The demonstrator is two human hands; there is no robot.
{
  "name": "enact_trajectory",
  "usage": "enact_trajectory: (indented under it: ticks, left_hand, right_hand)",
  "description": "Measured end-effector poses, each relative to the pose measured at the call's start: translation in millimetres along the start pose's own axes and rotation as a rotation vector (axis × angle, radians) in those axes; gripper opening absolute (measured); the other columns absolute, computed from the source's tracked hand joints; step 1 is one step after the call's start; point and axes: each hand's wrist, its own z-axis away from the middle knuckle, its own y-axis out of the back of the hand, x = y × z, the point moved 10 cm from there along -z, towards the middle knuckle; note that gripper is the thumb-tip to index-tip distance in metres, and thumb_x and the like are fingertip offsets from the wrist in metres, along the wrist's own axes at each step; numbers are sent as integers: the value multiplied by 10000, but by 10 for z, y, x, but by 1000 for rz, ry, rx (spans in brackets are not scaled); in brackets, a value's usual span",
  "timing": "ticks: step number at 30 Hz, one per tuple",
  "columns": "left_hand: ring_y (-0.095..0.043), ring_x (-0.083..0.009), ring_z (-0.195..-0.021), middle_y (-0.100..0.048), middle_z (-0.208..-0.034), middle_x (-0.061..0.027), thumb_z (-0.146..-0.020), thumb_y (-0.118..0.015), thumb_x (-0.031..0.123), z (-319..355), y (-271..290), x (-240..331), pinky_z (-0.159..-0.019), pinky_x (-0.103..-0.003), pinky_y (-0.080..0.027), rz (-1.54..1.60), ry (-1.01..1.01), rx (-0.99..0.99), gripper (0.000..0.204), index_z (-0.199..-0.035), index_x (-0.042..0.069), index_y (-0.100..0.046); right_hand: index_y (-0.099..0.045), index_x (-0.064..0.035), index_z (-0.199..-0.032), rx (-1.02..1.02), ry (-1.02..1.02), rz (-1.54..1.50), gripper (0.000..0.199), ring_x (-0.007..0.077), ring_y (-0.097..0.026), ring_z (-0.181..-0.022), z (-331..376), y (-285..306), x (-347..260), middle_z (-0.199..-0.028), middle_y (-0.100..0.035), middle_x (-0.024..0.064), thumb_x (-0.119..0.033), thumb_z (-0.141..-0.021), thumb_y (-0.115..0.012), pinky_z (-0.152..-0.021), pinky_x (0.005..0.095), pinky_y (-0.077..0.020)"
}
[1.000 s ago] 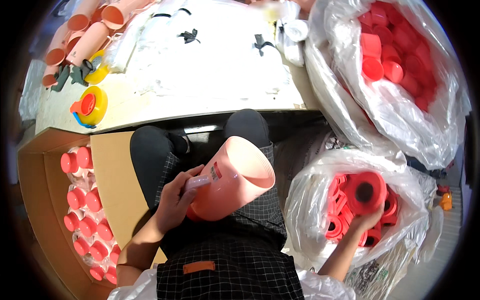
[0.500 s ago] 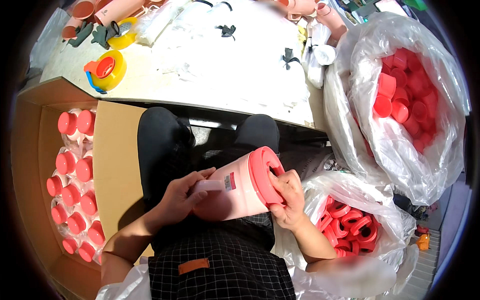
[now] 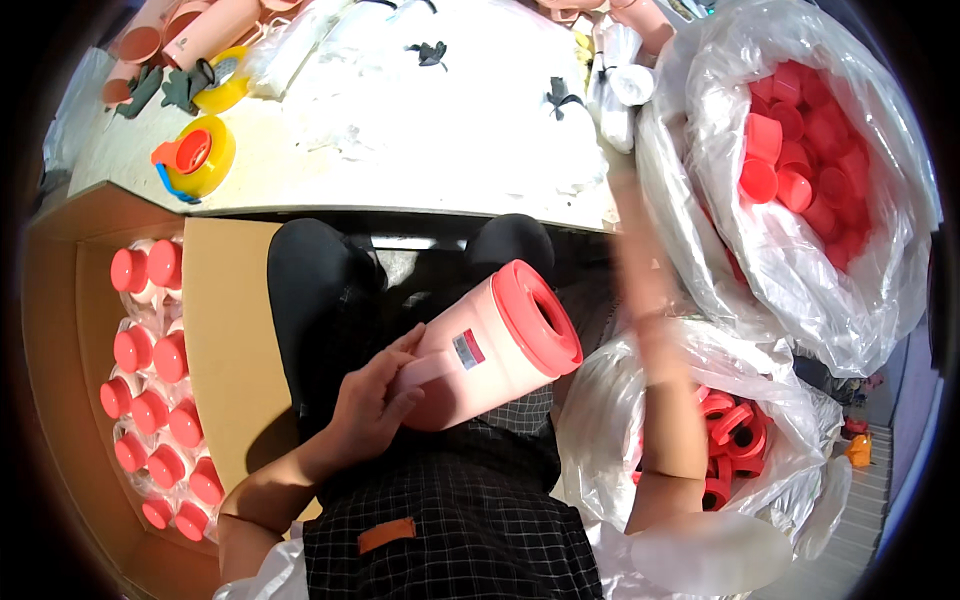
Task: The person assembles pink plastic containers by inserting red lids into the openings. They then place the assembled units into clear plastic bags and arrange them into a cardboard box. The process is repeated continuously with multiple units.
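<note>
A pale pink jug [image 3: 470,360] with a handle and a small label lies tilted above my lap, its top toward the upper right. My left hand [image 3: 375,395] is closed round its handle at the lower end. A red ring-shaped lid [image 3: 538,318] with a dark central opening sits on the jug's top. My right hand [image 3: 640,225] is off the jug, smeared by motion, between the table edge and the large plastic bag [image 3: 700,190] of red cup-shaped caps [image 3: 825,185]. Its fingers cannot be made out.
On my left, a cardboard box [image 3: 228,300] holds several bagged jugs with red caps [image 3: 150,410]. A lower plastic bag [image 3: 600,400] contains red ring lids [image 3: 742,440]. Across the table [image 3: 300,180] lie tape rolls [image 3: 212,165], pink jug bodies [image 3: 205,35] and clear plastic bags.
My right hand has let go of the lid and swung up and right toward the large bag. My left hand still holds the jug, and the lid's opening is now uncovered.
</note>
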Motion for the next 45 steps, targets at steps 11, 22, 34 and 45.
enact_trajectory:
  ticks: [11,22,34,45]
  left_hand:
    - [-676,-247,-853,-712,-931,-90,-830,-698,308,-656,-101,1497,-708,-355,-484,-242,-499,-417,248,-958,97,-731]
    - [-611,-338,-820,-646,-807,-127,-912,-601,154,-3408,88,-353,-772,-411,-481,-651,-253,128,151,-871,19,-656]
    - [-682,-246,-1006,-674,-942,-82,-954,-625,113,-2409,-445,256,-895,-364,-513,302,-105,-168,118,-1001,5,-632]
    - [-636,-242,-874,-613,-976,-121,-896,-636,101,-1867,109,128,-760,-361,-522,-353,-427,6,157,-1008,1,-588]
  right_hand:
    - [-323,40,-1523,161,-11,-611,924,369,-414,-1385,5,-201,664,-1512,-421,236,-667,-947,-469,-1157,444,-295]
    - [-667,7,-1165,280,-56,-461,308,318,-641,-1046,-338,202,1005,-1087,-685,166,-93,-874,-661,-930,393,-494]
    - [-714,29,-943,789,-178,-929,124,139,-666,-829,-448,277,1589,-925,-733,81,-88,-907,-692,-761,291,-530]
    - [-592,-38,-957,1345,-294,-1148,46,188,-650,-828,584,-210,2136,-920,-650,92,-79,-942,-577,-683,317,-558]
